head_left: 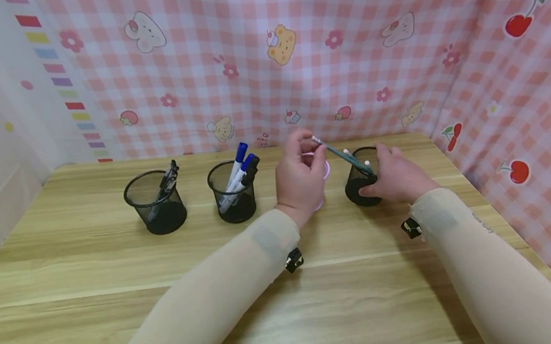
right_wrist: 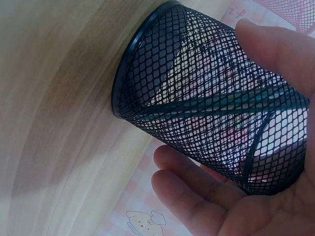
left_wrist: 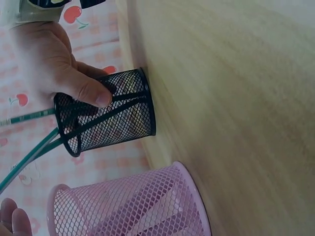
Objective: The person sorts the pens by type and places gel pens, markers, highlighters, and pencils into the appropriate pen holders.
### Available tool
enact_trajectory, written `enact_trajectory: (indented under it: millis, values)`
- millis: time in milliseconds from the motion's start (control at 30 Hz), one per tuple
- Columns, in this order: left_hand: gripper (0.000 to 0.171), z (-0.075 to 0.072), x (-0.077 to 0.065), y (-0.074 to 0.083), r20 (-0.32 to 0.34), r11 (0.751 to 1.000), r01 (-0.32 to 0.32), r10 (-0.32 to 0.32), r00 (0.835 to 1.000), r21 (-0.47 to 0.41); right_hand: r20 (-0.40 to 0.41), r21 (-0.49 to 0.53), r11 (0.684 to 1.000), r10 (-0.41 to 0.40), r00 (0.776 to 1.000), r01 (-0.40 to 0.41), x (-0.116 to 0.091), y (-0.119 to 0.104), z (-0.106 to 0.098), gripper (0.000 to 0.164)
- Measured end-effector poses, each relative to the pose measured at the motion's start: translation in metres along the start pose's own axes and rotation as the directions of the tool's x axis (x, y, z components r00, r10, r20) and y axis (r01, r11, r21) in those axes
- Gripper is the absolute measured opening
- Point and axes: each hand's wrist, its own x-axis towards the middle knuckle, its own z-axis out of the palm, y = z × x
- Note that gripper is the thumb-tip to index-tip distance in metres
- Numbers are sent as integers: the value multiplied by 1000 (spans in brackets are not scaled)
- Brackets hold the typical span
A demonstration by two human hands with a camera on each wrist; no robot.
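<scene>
Your work surface is a pale wooden table with lengthwise grain, its far edge and right side against hanging patterned cloth.

Four mesh cups stand on it in a row near the far edge, left to right:
- a black mesh cup with dark pens leaning in it, well apart from the next;
- a second black mesh cup with blue-capped and black-capped markers;
- a pink mesh cup, mostly hidden in your head view and plain from the left wrist;
- a third black mesh cup just beside the pink one, upright, with green pencils slanting out of it.
</scene>
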Motion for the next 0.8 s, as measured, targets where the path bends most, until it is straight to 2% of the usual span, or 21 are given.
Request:
enact_trajectory:
  millis: [300, 533, 800]
  values:
    - [16, 1, -5, -2, 73, 999, 35, -38, 997, 34, 0, -2, 1000, 11, 1000, -11, 2, 2, 2, 129]
    - [11, 4, -4, -4, 103, 999, 12, -17, 994, 48, -4, 0, 1000, 13, 1000, -13, 2, 1, 2, 128]
    - [13, 7, -3, -6, 124, 994, -26, 13, 992, 111, -1, -2, 1000, 15, 1000, -15, 1, 0, 2, 128]
